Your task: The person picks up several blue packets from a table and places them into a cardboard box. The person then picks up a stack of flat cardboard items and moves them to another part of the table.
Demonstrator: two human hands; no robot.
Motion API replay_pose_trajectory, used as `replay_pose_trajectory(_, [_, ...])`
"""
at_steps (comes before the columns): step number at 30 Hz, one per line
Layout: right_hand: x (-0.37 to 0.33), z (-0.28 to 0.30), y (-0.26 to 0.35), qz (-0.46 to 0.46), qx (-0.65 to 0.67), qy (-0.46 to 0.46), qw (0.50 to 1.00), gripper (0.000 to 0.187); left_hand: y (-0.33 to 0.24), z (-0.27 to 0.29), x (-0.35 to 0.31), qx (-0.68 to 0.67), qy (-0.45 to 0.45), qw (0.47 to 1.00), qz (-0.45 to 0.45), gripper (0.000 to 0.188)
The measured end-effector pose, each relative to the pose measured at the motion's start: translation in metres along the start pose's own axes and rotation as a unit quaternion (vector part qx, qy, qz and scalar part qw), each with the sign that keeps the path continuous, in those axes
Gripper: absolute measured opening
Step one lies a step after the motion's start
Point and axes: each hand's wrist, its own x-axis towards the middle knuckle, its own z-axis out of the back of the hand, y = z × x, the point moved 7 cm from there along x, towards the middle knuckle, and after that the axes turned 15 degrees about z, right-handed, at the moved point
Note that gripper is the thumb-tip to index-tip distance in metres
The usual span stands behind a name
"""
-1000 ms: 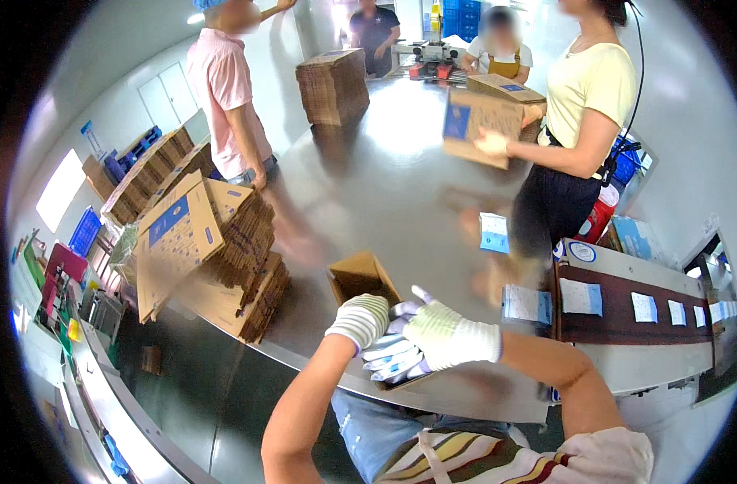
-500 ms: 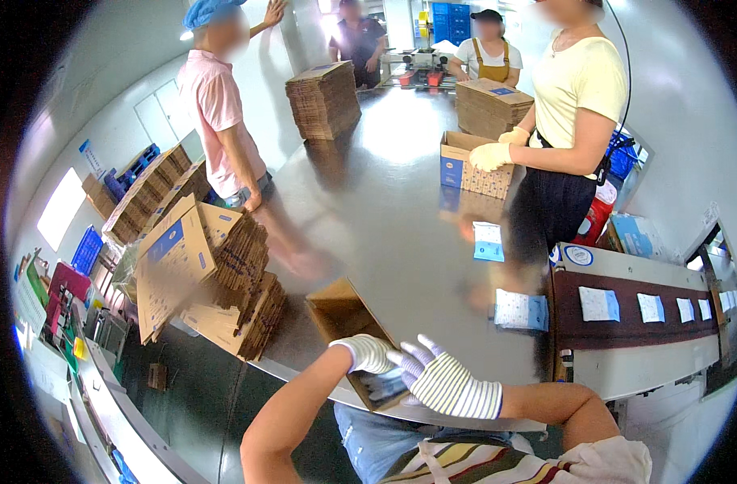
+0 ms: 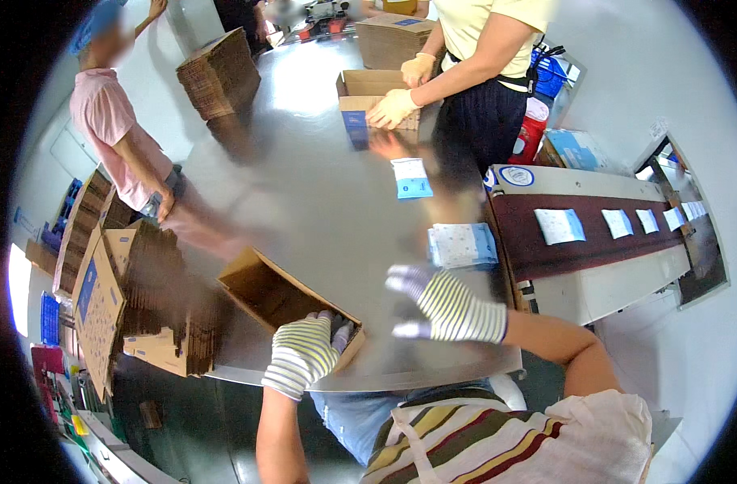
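An open-topped cardboard box (image 3: 264, 284) sits slanted near the table's front edge. My left hand (image 3: 302, 352), in a striped glove, reaches over its near end and grips there; the fingertips lie inside the box, partly hidden. To its right, my right hand (image 3: 453, 306), gloved alike, hovers over the metal table with its fingers spread and nothing in them. Just beyond that hand are overlapping white-and-blue packets (image 3: 463, 245). Farther off lies another such packet (image 3: 412, 178).
A conveyor (image 3: 514, 218) on the right carries several packets. Stacked flat cartons (image 3: 155, 274) stand at the left, with another carton stack (image 3: 218, 74) at the far left. Across the table, a co-worker's gloved hands (image 3: 394, 108) hold a printed box (image 3: 356, 85). Another person (image 3: 114, 121) stands at left.
My right hand has left the box and moved right toward the packets, fingers spread. My left hand remains at the box, now over its near end. The view has shifted right and down.
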Motion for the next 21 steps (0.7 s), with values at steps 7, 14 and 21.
replay_pose_trajectory(7, [-0.069, 0.091, -0.157, -0.190, -0.104, 0.056, 0.975, 0.036, 0.001, -0.001, 0.000, -0.007, -0.036, 0.999, -0.010, 0.044])
replay_pose_trajectory(14, [-0.061, 0.063, -0.210, -0.153, 0.000, 0.330, 0.932, 0.034, 0.004, -0.002, 0.003, -0.015, -0.035, 0.999, -0.007, 0.046])
replay_pose_trajectory(21, [-0.038, -0.022, -0.166, -0.155, 0.159, 0.470, 0.854, 0.078, 0.014, 0.000, -0.009, -0.026, -0.010, 0.999, 0.025, 0.049])
